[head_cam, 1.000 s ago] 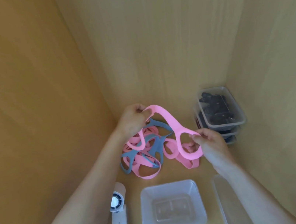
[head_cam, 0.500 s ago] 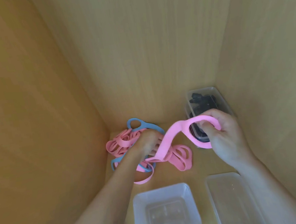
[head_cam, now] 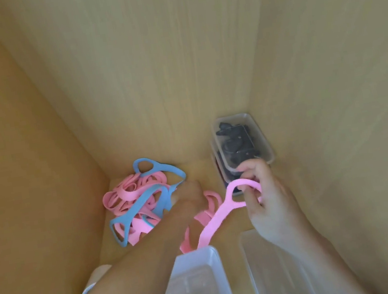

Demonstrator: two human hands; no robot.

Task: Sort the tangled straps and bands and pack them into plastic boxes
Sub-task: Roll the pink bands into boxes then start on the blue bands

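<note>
Pink strap [head_cam: 215,222]: grips looped end with right hand [head_cam: 271,210], mid-shelf, beside stacked boxes [head_cam: 266,145] of black items. Has left hand [head_cam: 191,198] at pink-blue tangle [head_cam: 130,200], back-left corner; grip there can't tell.

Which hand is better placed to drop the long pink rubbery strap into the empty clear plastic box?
Likely right hand: it grips the pink strap; left hand sits in the tangled pile.
</note>
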